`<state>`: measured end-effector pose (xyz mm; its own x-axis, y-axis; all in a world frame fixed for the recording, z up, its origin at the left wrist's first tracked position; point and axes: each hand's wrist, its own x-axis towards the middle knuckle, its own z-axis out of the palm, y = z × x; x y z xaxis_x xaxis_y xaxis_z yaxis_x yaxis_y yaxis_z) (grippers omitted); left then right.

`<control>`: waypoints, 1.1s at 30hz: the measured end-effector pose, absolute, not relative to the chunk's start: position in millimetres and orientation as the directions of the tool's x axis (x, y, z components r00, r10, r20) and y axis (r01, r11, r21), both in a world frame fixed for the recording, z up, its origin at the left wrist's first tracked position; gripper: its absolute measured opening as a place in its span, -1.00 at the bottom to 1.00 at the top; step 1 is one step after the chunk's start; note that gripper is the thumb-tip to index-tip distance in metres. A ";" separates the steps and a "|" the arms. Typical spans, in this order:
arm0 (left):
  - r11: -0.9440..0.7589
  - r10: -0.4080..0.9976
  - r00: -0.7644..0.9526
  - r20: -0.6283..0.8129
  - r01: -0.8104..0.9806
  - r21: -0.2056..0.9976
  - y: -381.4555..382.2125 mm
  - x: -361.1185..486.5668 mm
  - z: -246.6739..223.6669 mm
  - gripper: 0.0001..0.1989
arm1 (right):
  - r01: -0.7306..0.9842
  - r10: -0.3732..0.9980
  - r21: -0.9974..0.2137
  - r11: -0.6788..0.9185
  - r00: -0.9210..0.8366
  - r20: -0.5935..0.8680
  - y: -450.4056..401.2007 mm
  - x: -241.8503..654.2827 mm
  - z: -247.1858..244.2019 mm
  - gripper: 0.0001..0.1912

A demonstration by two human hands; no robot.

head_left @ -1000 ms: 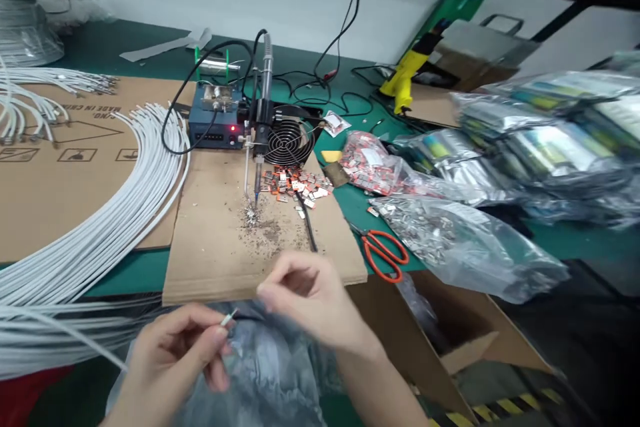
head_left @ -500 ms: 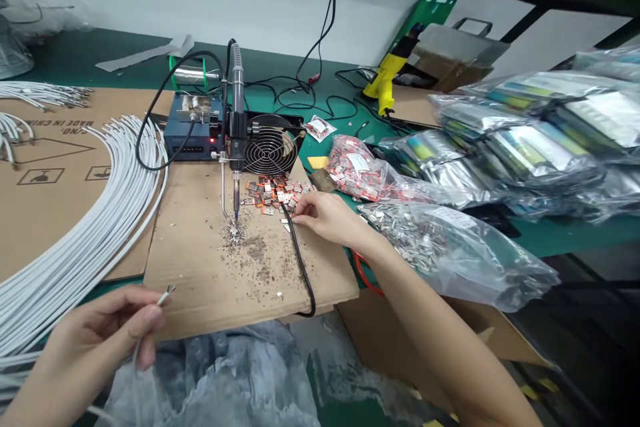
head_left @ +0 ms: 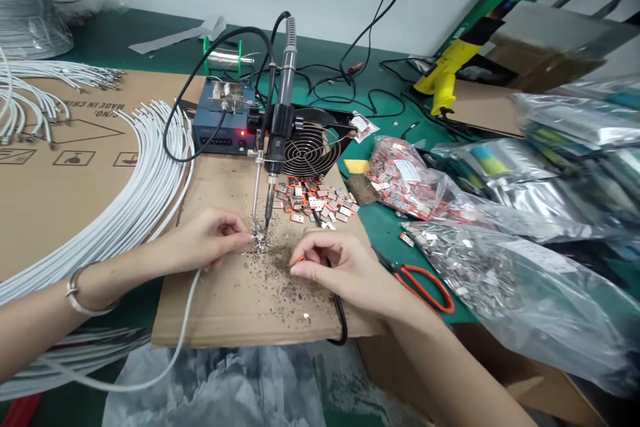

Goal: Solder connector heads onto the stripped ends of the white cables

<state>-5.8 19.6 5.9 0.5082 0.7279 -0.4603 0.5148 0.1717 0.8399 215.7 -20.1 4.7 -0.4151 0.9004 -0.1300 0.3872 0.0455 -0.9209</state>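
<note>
My left hand (head_left: pixel 217 240) is closed in a pinch on the end of a white cable (head_left: pixel 187 320), just left of the soldering iron's tip. The cable hangs from this hand and curves down to the left; its stripped end is hidden by my fingers. Between the thumb and fingertips of my right hand (head_left: pixel 340 267) is a small orange USB connector (head_left: pixel 299 261), mostly covered. An upright soldering iron (head_left: pixel 275 167) in a stand points down between the hands at grey solder crumbs (head_left: pixel 260 241). Behind my right hand lies a pile of orange and silver USB connectors (head_left: pixel 313 199).
A blue soldering station (head_left: pixel 220 127) and a round fan (head_left: pixel 310 153) stand behind the cardboard (head_left: pixel 220 320). White cables (head_left: pixel 115 213) fan out on the left. Orange-handled pliers (head_left: pixel 427 283), bags of connectors (head_left: pixel 407 180) and a bag of metal parts (head_left: pixel 465 267) lie right.
My left hand has carried the cable end up and right to beside the iron's tip. My right hand has left the connector pile with a connector and come nearer. The view has shifted.
</note>
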 end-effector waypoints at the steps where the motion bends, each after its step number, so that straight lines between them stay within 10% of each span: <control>1: 0.174 0.733 0.514 -0.445 0.491 0.853 20.3 -4.4 5.1 -0.81 | 0.383 0.912 -0.923 0.031 -0.389 -0.131 -18.9 213.0 2.6 -0.85; 13: 0.230 0.735 0.520 -0.434 0.411 0.882 10.4 -12.0 -0.4 -0.70 | -0.063 0.855 -0.883 -0.464 -0.294 -0.428 -5.0 187.3 -11.1 -0.67; 33: 0.275 0.716 0.527 -0.458 0.390 0.879 15.5 -3.7 5.7 -0.70 | -0.155 0.881 -0.879 -0.451 -0.235 -0.410 -7.1 187.4 -10.2 -0.81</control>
<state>-3.7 15.5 5.7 0.5272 0.7155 -0.4584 0.3900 0.2755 0.8786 187.4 -7.1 -10.2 -0.2351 0.8811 -0.4104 -0.1546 -0.4508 -0.8791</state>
